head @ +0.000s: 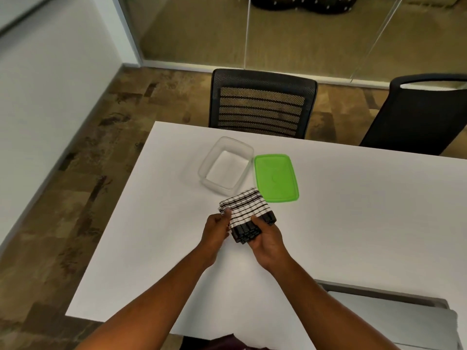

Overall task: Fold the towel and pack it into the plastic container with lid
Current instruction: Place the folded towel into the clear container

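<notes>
A black-and-white checked towel [246,210], folded into a small thick packet, is held just above the white table [353,223]. My left hand [217,228] pinches its left edge with the thumb on top. My right hand [267,238] grips its near dark-bordered end, fingers curled underneath. The clear plastic container [225,166] stands open and holds nothing, just beyond the towel. Its green lid [276,177] lies flat on the table to the right of the container, touching it.
Two black office chairs [261,104] [424,114] stand behind the table's far edge. A grey flat object [394,317] lies at the near right. The table's left edge drops to a brown patterned floor [83,173].
</notes>
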